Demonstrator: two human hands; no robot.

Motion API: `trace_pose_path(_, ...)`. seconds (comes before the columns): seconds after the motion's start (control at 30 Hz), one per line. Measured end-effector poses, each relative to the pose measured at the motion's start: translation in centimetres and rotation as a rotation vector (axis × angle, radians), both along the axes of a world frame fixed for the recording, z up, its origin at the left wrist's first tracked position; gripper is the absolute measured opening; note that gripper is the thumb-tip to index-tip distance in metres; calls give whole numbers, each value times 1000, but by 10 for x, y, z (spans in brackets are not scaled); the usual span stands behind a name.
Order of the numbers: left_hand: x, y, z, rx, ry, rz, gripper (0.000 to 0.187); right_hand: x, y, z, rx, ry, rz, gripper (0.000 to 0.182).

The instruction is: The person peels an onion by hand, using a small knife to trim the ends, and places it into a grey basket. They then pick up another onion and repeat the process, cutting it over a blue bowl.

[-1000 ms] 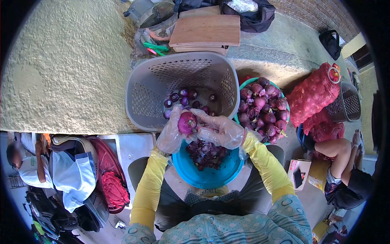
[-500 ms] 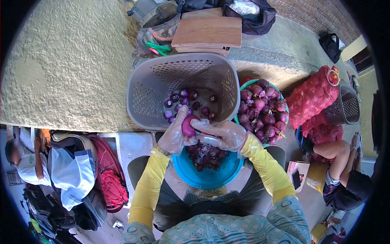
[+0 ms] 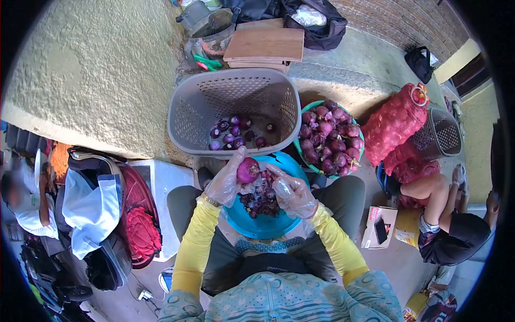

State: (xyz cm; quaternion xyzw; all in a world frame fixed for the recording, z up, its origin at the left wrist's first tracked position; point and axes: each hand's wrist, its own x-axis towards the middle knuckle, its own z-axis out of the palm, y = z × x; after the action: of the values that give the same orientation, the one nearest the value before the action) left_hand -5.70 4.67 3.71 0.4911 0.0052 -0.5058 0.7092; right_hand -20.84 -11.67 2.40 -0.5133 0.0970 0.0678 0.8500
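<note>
Right hand's [image 3: 292, 194] grip hard to make out under clear glove: fingers curled, touching onion's right side. Left hand [image 3: 226, 180] half-closed, holding red onion [image 3: 247, 170] above blue bowl [image 3: 268, 228] of purple peels on lap. Grey basket [image 3: 236, 102] far, few peeled onions inside. Green basin [image 3: 298, 150] right, heaped with unpeeled onions.

The concrete floor [image 3: 370, 59] carries a grey basket [image 3: 185, 121], a green onion bowl [image 3: 296, 144] and red mesh sacks [image 3: 394, 123].
</note>
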Motion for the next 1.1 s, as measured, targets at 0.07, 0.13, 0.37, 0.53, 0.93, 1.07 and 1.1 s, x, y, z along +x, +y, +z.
trace_pose_path(0.07,-10,12,-2,-2,-9,5,65,-15,3,6,71,56,-23,53)
trace_pose_path(0.13,-21,24,1,9,-4,64,71,-27,6,6,150,111,-37,49)
trace_pose_path(0.37,-38,51,-13,-178,96,69,73,-34,14,-56,-464,295,285,62)
trace_pose_path(0.53,-35,38,-15,-94,51,146,67,-28,10,-64,-714,241,344,40)
trace_pose_path(0.93,-23,24,-29,-132,-14,252,53,-20,7,-36,-1098,151,98,30)
trace_pose_path(1.07,-27,12,-17,-136,17,332,50,-17,1,-42,-1003,97,34,28)
trace_pose_path(1.1,-28,12,-20,-138,19,336,50,-17,1,-40,-838,69,8,28)
